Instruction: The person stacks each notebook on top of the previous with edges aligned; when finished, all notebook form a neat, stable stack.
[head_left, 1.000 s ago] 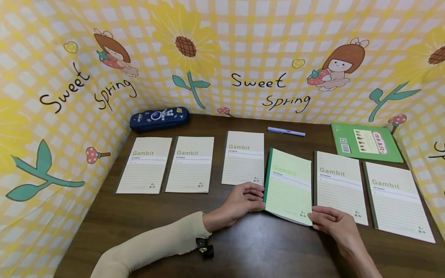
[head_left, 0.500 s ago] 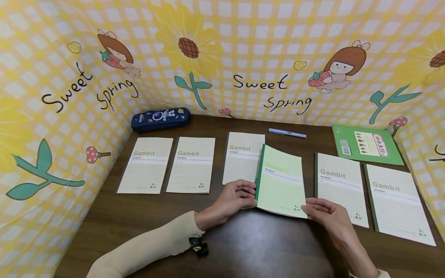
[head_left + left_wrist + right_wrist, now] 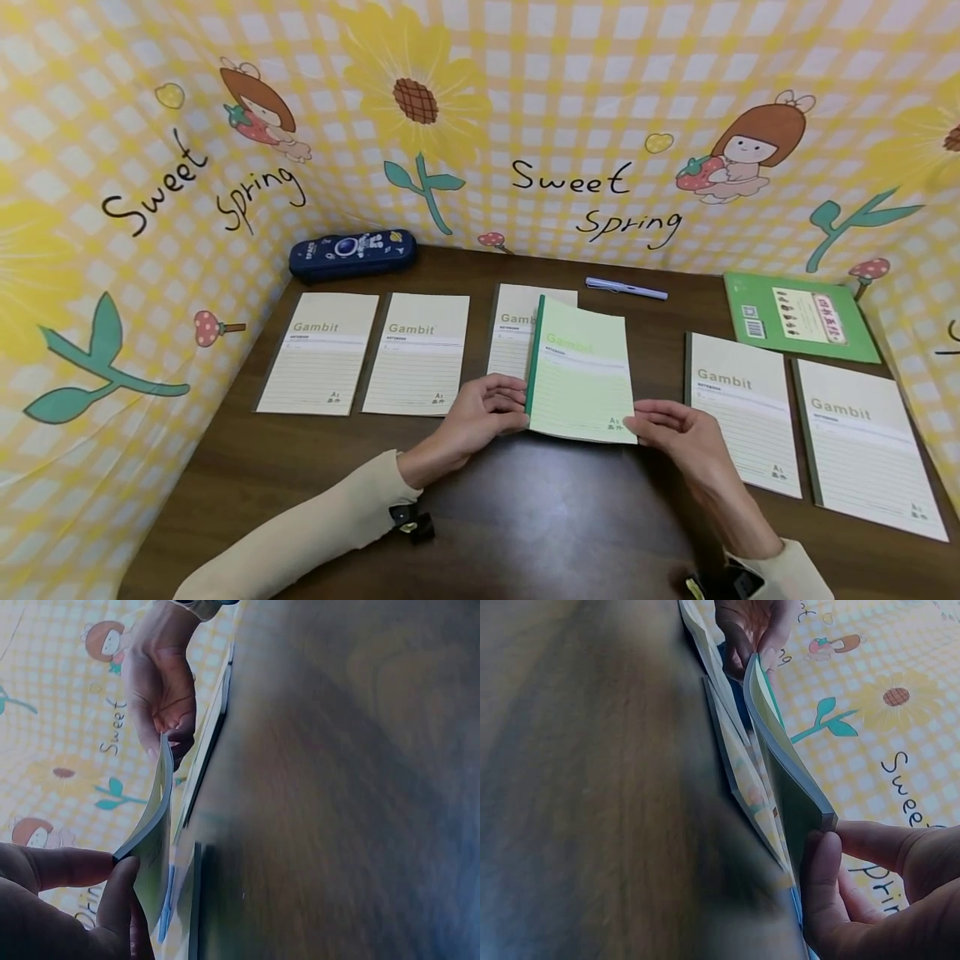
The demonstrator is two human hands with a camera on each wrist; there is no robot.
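Observation:
Both hands hold a pale green notebook (image 3: 581,375) with a green spine, raised above the table. In the head view, the left hand (image 3: 480,417) pinches its lower left corner, and the right hand (image 3: 678,433) pinches the lower right corner. Each wrist view shows thumb and fingers on the two faces, with the notebook (image 3: 154,817) sagging in a curve between the hands. Behind its left part lies a cream notebook (image 3: 510,346), partly covered from view. Two more cream notebooks (image 3: 318,354) lie to the left; another two cream notebooks (image 3: 742,417) lie to the right.
A dark blue pencil case (image 3: 352,255) stands at the back left. At the back, a lavender pen (image 3: 626,288) lies on the brown wooden table (image 3: 525,517). A green book (image 3: 798,317) is at the back right. Yellow checked cloth (image 3: 480,108) walls in the table.
Both hands have carried the green notebook leftward and a little away, so it now overlaps the middle cream notebook in the head view. A gap has opened beside the right-hand cream notebooks.

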